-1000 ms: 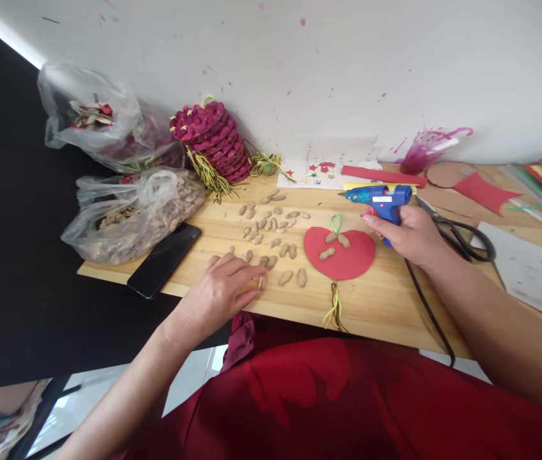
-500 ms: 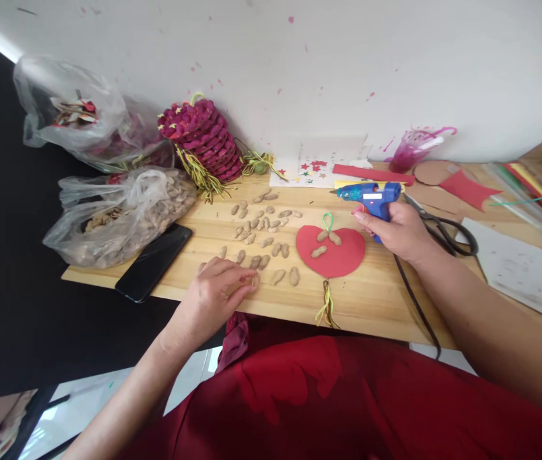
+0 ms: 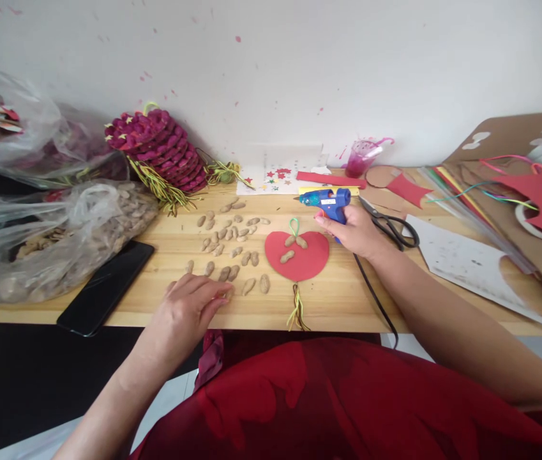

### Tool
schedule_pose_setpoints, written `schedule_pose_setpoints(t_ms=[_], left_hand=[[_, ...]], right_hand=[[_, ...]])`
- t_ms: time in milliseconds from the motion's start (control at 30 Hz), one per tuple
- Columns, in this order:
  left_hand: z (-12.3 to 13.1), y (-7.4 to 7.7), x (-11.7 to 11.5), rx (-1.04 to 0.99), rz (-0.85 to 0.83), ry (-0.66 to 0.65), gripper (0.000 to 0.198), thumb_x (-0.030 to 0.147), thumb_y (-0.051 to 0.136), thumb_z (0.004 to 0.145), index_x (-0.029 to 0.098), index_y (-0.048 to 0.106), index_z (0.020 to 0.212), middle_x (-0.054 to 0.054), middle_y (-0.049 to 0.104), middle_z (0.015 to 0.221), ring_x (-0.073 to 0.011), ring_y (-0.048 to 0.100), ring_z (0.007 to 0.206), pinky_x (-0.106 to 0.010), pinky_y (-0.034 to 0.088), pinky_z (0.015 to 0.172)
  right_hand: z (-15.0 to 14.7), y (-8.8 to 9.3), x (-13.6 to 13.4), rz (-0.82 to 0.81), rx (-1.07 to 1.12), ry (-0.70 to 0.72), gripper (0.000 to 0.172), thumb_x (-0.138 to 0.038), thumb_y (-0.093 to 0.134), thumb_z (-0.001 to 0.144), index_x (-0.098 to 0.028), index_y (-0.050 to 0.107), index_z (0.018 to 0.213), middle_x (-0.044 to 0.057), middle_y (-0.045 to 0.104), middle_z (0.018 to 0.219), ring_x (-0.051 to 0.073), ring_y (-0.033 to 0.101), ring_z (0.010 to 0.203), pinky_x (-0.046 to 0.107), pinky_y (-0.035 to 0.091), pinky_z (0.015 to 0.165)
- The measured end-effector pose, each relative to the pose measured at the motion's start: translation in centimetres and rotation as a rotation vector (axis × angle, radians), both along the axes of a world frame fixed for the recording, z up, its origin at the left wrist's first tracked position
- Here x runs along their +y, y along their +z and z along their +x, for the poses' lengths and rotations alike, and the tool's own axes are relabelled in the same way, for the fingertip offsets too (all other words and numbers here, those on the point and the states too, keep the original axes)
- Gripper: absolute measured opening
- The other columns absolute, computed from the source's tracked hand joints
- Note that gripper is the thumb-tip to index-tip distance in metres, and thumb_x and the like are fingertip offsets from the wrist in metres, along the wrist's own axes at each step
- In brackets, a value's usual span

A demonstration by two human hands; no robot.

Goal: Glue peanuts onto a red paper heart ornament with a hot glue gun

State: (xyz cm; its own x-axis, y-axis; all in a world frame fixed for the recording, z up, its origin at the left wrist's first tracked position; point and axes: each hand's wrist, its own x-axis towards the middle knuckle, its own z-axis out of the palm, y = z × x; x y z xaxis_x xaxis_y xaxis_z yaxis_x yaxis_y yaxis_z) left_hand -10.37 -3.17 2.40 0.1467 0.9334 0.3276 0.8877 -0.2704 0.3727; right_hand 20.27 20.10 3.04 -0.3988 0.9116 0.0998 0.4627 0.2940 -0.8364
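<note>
My left hand (image 3: 184,306) is at the table's front edge, its thumb and fingers closed on a peanut (image 3: 228,294) that shows only in part. Just beyond it lie several loose peanuts (image 3: 233,234). My right hand (image 3: 354,231) grips a blue hot glue gun (image 3: 332,203), its nozzle pointing left. Left of that hand, a red heart-shaped piece (image 3: 309,257) lies flat, bearing 3 peanuts near its upper and left parts. A green loop (image 3: 294,226) tops the heart, and a yellow and dark tassel (image 3: 295,312) hangs from its lower tip.
On the left are a bag of peanuts (image 3: 103,211), a black phone (image 3: 108,287) and a purple peanut-covered craft (image 3: 160,150). Scissors (image 3: 392,230) and a stained white sheet (image 3: 472,268) lie right of my right hand. Star stickers (image 3: 278,176) and a pink-stained cup (image 3: 364,156) stand near the wall.
The view has turned to the right, so everything appears further left and more of the table's right end shows. Both hands keep nearly the same places over the table.
</note>
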Motion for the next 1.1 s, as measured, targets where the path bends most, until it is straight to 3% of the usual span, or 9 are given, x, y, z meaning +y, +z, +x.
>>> schedule_pose_setpoints(t_ms=[200, 333, 433, 500, 667, 767, 867, 1100], left_hand=[[0.2, 0.9, -0.3, -0.037, 0.044, 0.029, 0.024, 0.027, 0.063, 0.102, 0.020, 0.072, 0.123, -0.004, 0.076, 0.092, -0.0210, 0.071, 0.086, -0.036, 0.057, 0.084], [-0.1, 2.3, -0.5, -0.031, 0.062, 0.108, 0.011, 0.028, 0.067, 0.100, 0.020, 0.075, 0.097, -0.003, 0.077, 0.089, -0.0193, 0.071, 0.085, -0.032, 0.055, 0.080], [-0.6, 3.0, -0.5, 0.015, 0.068, 0.156, 0.022, 0.031, 0.067, 0.100, 0.020, 0.073, 0.082, -0.003, 0.074, 0.079, -0.0190, 0.068, 0.077, -0.032, 0.052, 0.072], [-0.9, 3.2, -0.6, 0.032, 0.070, 0.164, 0.023, 0.030, 0.063, 0.102, 0.019, 0.075, 0.086, -0.003, 0.075, 0.080, -0.0195, 0.068, 0.077, -0.032, 0.052, 0.072], [-1.7, 3.4, -0.8, 0.053, 0.138, 0.276, 0.022, 0.025, 0.061, 0.103, 0.020, 0.077, 0.118, -0.005, 0.081, 0.101, -0.0205, 0.072, 0.091, -0.034, 0.056, 0.085], [-2.3, 3.7, -1.0, 0.079, 0.140, 0.323, 0.016, 0.029, 0.066, 0.101, 0.021, 0.079, 0.103, -0.003, 0.081, 0.093, -0.0201, 0.071, 0.086, -0.033, 0.055, 0.081], [-2.4, 3.9, -1.1, 0.076, 0.124, 0.311, 0.017, 0.031, 0.069, 0.099, 0.021, 0.078, 0.088, -0.002, 0.079, 0.084, -0.0197, 0.069, 0.080, -0.032, 0.055, 0.077], [-0.2, 2.5, -0.5, -0.048, 0.117, 0.133, 0.017, 0.018, 0.069, 0.098, 0.021, 0.077, 0.111, -0.004, 0.078, 0.097, -0.0208, 0.068, 0.094, -0.035, 0.056, 0.086]], right_hand=[[0.0, -0.5, 0.3, 0.018, 0.027, -0.021, 0.032, -0.052, 0.073, 0.081, -0.020, 0.069, 0.077, 0.002, 0.062, 0.064, 0.020, 0.058, 0.065, 0.035, 0.045, 0.065], [0.0, -1.0, 0.4, 0.022, 0.053, -0.026, 0.030, -0.051, 0.076, 0.081, -0.021, 0.071, 0.079, 0.002, 0.064, 0.067, 0.021, 0.059, 0.065, 0.037, 0.047, 0.067], [0.0, -1.0, 0.5, 0.000, 0.069, -0.038, 0.028, -0.049, 0.077, 0.082, -0.022, 0.070, 0.078, 0.001, 0.062, 0.064, 0.020, 0.057, 0.061, 0.038, 0.047, 0.067], [0.0, -0.9, 0.5, -0.015, 0.059, -0.034, 0.027, -0.048, 0.077, 0.083, -0.022, 0.070, 0.078, 0.000, 0.062, 0.062, 0.020, 0.057, 0.059, 0.038, 0.047, 0.066], [0.1, -0.8, 0.4, -0.010, 0.045, -0.038, 0.025, -0.047, 0.078, 0.083, -0.024, 0.072, 0.079, 0.001, 0.065, 0.065, 0.020, 0.058, 0.059, 0.039, 0.048, 0.064], [0.1, -0.9, 0.4, -0.015, 0.035, -0.071, 0.028, -0.050, 0.079, 0.081, -0.024, 0.071, 0.076, 0.001, 0.064, 0.063, 0.020, 0.056, 0.057, 0.038, 0.046, 0.060], [0.1, -0.9, 0.4, -0.041, 0.021, -0.081, 0.031, -0.053, 0.079, 0.080, -0.024, 0.070, 0.075, 0.001, 0.064, 0.063, 0.020, 0.056, 0.056, 0.038, 0.045, 0.059], [0.0, -0.4, 0.3, 0.011, -0.002, -0.065, 0.029, -0.050, 0.077, 0.081, -0.024, 0.069, 0.073, 0.002, 0.064, 0.063, 0.021, 0.059, 0.060, 0.040, 0.049, 0.065]])
